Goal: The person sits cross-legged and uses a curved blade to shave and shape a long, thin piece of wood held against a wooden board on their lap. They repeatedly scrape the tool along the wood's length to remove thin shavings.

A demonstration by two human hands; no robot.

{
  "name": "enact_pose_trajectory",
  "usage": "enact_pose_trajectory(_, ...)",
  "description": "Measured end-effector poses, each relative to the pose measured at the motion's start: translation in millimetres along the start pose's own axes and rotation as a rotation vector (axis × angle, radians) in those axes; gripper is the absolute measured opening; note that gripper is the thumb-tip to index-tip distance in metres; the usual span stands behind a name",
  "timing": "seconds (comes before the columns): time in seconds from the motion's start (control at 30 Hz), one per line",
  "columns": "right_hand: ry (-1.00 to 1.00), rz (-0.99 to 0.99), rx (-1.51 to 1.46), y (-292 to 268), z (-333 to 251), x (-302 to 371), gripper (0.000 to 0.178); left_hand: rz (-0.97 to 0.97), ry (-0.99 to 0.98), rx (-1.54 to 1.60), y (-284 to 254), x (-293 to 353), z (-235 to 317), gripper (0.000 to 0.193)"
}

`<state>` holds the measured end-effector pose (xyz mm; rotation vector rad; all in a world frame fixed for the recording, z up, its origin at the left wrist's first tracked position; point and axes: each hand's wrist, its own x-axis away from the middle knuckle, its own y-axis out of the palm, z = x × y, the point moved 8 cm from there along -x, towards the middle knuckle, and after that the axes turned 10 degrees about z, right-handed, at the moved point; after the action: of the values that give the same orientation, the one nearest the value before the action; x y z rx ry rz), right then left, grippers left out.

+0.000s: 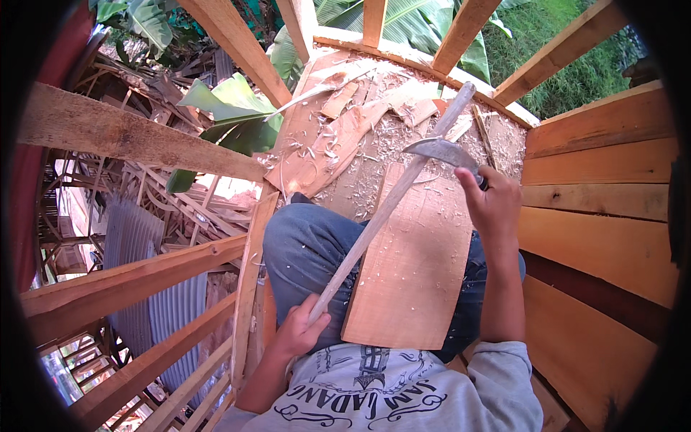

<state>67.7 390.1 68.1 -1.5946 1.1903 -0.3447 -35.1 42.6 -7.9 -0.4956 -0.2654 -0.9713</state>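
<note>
Stick (pixel 381 216) runs diag. over the board (pixel 410 266), from near the board's L edge up past its far L corner, far end out over the floor (pixel 360 196). L hand (pixel 302 329) has its fingers clamped round the stick's near end. R hand (pixel 497 201) has fingers closed on the curved knife (pixel 443 150), handle mostly hidden, thumb sticking up; blade crosses the stick twd its far end, can't tell if it's cutting in. Board lies flat-ish across the person's legs (pixel 306 241), in jeans. Beyond, floor's covered w/ shavings (pixel 353 72), esp. twd its far edge; a cut plank (pixel 327 160) lies by its L edge. Plank wall (pixel 597 230) along the R edge. Outside the L edge: scrap wood (pixel 194 209), corrugated sheets (pixel 133 245) & a big leaf (pixel 234 108).
</note>
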Motion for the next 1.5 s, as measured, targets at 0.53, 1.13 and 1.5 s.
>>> enact_pose_trajectory(0.53,-0.189,-0.077,-0.110,12,-36,33,0.056,-0.032,-0.013,0.041,0,-5,2,0.012)
enact_pose_trajectory(1.13,-0.192,-0.185,-0.117,7,-48,34,0.054,-0.066,-0.018,0.073,2,-7,-10,0.011)
enact_pose_trajectory(1.5,0.257,0.109,-0.166,-13,81,-58,0.066,-0.056,-0.034,0.062,0,-7,-3,0.012)
